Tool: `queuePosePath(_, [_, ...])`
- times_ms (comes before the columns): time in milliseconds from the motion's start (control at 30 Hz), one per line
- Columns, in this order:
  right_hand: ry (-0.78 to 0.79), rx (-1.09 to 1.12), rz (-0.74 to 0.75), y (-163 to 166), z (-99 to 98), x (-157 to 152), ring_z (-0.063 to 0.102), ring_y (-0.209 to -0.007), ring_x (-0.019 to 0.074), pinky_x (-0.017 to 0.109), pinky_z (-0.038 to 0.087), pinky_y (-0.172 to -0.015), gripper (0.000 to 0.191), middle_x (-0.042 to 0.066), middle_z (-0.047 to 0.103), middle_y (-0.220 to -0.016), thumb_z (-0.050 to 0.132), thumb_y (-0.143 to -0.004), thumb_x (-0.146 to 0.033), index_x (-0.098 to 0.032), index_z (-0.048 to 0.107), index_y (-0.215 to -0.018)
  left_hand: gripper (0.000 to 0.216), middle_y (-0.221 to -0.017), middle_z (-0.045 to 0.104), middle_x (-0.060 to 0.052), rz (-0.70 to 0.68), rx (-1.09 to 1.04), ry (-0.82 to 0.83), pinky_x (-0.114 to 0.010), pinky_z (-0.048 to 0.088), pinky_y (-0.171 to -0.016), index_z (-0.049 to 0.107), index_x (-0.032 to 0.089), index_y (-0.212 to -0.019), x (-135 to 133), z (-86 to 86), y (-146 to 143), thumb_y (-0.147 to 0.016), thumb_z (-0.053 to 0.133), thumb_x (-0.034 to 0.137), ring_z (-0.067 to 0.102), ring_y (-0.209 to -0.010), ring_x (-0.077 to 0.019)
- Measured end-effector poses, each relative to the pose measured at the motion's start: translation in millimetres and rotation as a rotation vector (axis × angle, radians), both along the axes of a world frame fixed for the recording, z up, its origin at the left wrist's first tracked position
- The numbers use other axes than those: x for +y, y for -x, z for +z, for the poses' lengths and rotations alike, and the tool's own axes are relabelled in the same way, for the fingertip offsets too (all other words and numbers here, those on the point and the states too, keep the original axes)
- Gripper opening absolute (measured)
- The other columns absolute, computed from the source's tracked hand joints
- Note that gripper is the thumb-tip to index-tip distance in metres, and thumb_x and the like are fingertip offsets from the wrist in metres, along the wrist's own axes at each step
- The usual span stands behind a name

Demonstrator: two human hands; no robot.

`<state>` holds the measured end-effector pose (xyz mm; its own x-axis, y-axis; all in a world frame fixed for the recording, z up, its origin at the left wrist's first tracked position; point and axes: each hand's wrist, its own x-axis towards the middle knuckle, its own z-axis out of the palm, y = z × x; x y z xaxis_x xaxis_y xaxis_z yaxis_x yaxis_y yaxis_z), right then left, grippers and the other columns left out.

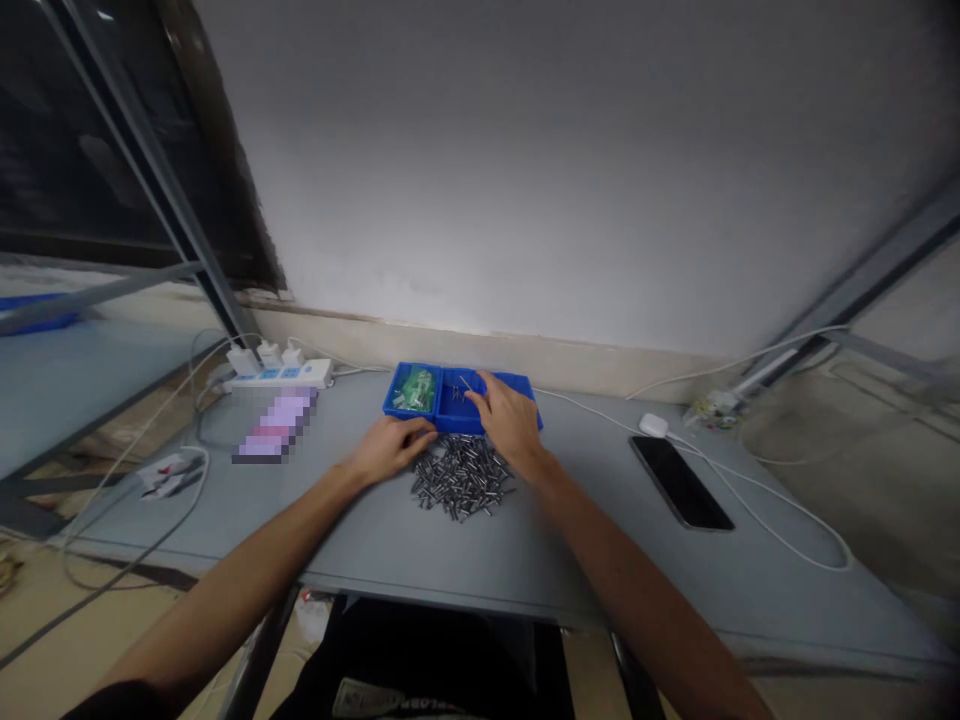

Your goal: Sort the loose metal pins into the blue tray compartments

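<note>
A blue plastic tray (461, 400) with two compartments stands at the back of the grey table. Its left compartment holds a green-filled clear packet (415, 390), and a few small metal pieces lie in its right compartment. In front of the tray lies a loose pile of steel screws or pins (461, 478). My left hand (391, 450) rests at the tray's front edge, just behind the pile, fingers curled. My right hand (508, 418) lies over the tray's right compartment. Whether either hand holds a small piece is hidden.
A grey table (360, 540) carries a white power strip (281, 375) with plugged-in chargers at the left and a black smartphone (681, 482) at the right. Beside the phone sits a white earbud case (653, 425). White cables run along the tabletop, and a wall rises behind.
</note>
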<state>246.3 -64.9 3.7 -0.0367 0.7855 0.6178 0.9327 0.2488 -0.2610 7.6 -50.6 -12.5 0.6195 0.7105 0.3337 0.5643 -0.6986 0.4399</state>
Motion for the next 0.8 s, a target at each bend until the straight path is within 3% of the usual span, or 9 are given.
queuePosePath(133, [0.056, 0.025, -0.052, -6.4, -8.9, 0.8, 0.071, -0.089, 0.0244, 0.032, 0.047, -0.074, 0.027, 0.009, 0.076, -0.109, 0.05, -0.105, -0.035, -0.021, 0.064, -0.122, 0.029, -0.065, 0.065, 0.0, 0.076, 0.112, 0.017, -0.026, 0.042, -0.063, 0.074, 0.024, -0.105, 2.1, -3.3, -1.7, -0.099, 0.051, 0.042, 0.059, -0.061, -0.0161])
queuePosePath(300, [0.027, 0.053, 0.067, -12.3, -20.7, -12.5, 0.069, -0.08, 0.0201, 0.027, 0.042, -0.068, 0.022, 0.004, 0.076, -0.09, 0.05, -0.104, -0.033, -0.023, 0.069, -0.1, 0.025, -0.076, 0.07, -0.004, 0.179, 0.233, 0.001, -0.029, 0.045, -0.068, 0.074, 0.028, -0.108, 5.2, -9.2, -4.9, -0.096, 0.056, 0.042, 0.065, -0.073, -0.0215])
queuePosePath(567, [0.055, 0.01, 0.157, 3.6, -24.9, -18.1, 0.07, -0.081, 0.0185, 0.027, 0.039, -0.067, 0.017, 0.002, 0.076, -0.09, 0.054, -0.104, -0.034, -0.023, 0.067, -0.101, 0.022, -0.084, 0.072, -0.006, 0.284, 0.271, 0.046, -0.029, 0.044, -0.066, 0.076, 0.028, -0.099, 3.9, -11.9, -12.3, -0.093, 0.059, 0.04, 0.066, -0.076, -0.0234])
queuePosePath(800, [0.121, -0.098, 0.312, 8.3, -28.9, -23.0, 0.071, -0.089, 0.0181, 0.026, 0.042, -0.073, 0.018, 0.002, 0.076, -0.099, 0.051, -0.106, -0.031, -0.022, 0.066, -0.103, 0.022, -0.083, 0.072, -0.006, 0.259, 0.255, 0.052, -0.028, 0.042, -0.064, 0.074, 0.025, -0.099, 6.8, -17.2, -9.8, -0.094, 0.056, 0.037, 0.066, -0.077, -0.0231])
